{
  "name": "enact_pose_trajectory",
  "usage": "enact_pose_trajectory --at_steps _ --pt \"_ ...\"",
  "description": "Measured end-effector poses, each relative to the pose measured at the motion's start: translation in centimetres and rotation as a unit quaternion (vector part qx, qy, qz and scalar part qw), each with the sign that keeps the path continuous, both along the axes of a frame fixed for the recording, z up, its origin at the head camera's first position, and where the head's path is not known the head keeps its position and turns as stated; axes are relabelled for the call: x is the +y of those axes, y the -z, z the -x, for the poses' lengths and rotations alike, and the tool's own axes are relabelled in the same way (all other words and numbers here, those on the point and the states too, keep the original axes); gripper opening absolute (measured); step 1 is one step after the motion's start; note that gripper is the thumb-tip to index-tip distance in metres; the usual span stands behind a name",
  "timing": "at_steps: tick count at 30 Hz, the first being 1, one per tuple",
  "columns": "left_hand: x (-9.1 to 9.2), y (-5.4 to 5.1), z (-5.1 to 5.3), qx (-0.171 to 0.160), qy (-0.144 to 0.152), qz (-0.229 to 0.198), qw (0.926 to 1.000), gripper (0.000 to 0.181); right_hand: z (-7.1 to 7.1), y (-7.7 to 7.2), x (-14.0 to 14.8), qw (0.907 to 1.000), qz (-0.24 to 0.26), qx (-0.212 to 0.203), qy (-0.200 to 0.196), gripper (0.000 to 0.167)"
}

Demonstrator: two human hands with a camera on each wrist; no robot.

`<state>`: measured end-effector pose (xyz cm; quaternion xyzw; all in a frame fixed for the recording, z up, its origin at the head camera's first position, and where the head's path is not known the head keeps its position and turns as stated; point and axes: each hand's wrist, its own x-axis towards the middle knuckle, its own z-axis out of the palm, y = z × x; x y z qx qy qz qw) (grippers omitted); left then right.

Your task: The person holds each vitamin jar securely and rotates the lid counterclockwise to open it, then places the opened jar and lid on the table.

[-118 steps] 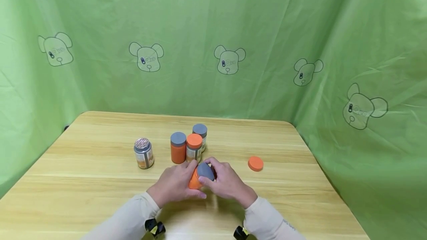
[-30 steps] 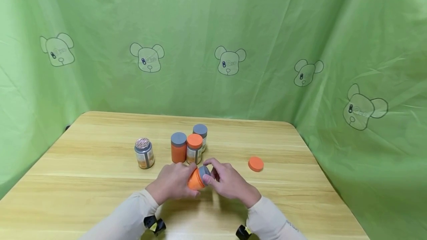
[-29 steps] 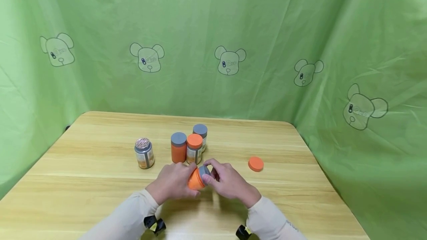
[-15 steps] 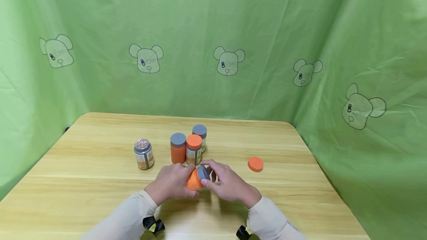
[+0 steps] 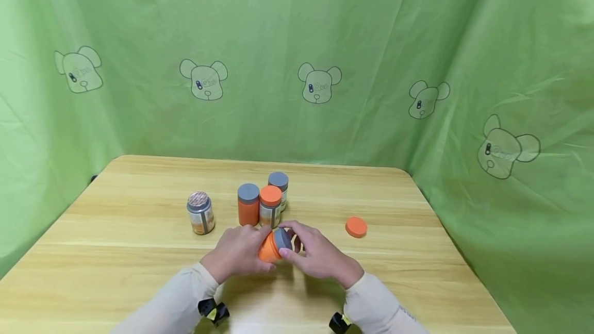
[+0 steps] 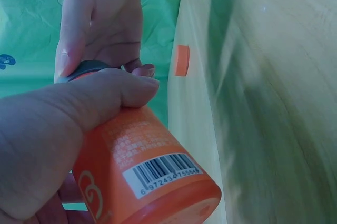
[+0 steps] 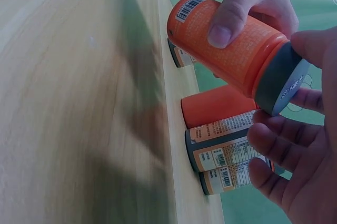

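One green curtain (image 5: 371, 19) hangs beyond the fingers as the room's backdrop, and a wooden table (image 5: 93, 272) spreads beneath them. The left hand (image 5: 238, 252) wraps an orange jar (image 5: 269, 251), tilted above the table, apparently so its gray lid (image 5: 283, 239) meets the right hand (image 5: 317, 255), whose thumb and fingertips hold that lid's rim, perhaps to turn it; just beyond the fingers stand three clustered jars (image 5: 270, 197), with a shiny-topped jar (image 5: 201, 218) farther left, likely placed within reach. Smallest, an orange lid (image 5: 356, 227) lies flat right of the right fingers, probably set aside from the work.
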<state>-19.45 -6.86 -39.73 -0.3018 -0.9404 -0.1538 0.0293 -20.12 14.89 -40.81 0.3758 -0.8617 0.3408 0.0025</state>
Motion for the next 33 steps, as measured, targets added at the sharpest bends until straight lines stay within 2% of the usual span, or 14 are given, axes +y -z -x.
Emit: enact_pose_trajectory --at_steps 4,10,15,20,24,33 --pt "0.0 0.02 -0.04 0.005 0.004 -0.002 1.0 0.054 0.02 -0.06 -0.05 1.0 -0.003 0.007 0.0 0.046" --pt "-0.01 -0.08 -0.04 0.011 0.004 -0.001 0.9999 0.055 0.03 -0.17 -0.16 0.9995 -0.019 0.014 0.021 0.041" --pt "-0.11 -0.04 -0.05 0.01 0.001 0.001 1.0 0.055 0.0 -0.23 -0.17 0.9999 -0.012 0.002 0.003 0.043" --pt "-0.15 0.08 -0.05 0.004 -0.002 0.005 1.0 0.056 -0.16 -0.28 -0.07 0.9998 -0.02 0.008 -0.003 0.05" --pt "-0.1 0.16 -0.05 -0.005 -0.001 0.001 1.0 0.057 -0.18 -0.24 0.0 0.9995 -0.028 0.014 0.004 0.052" --pt "0.11 0.12 -0.07 0.006 0.003 0.001 1.0 0.054 -0.09 -0.13 -0.07 0.9988 -0.039 0.003 0.03 0.048"
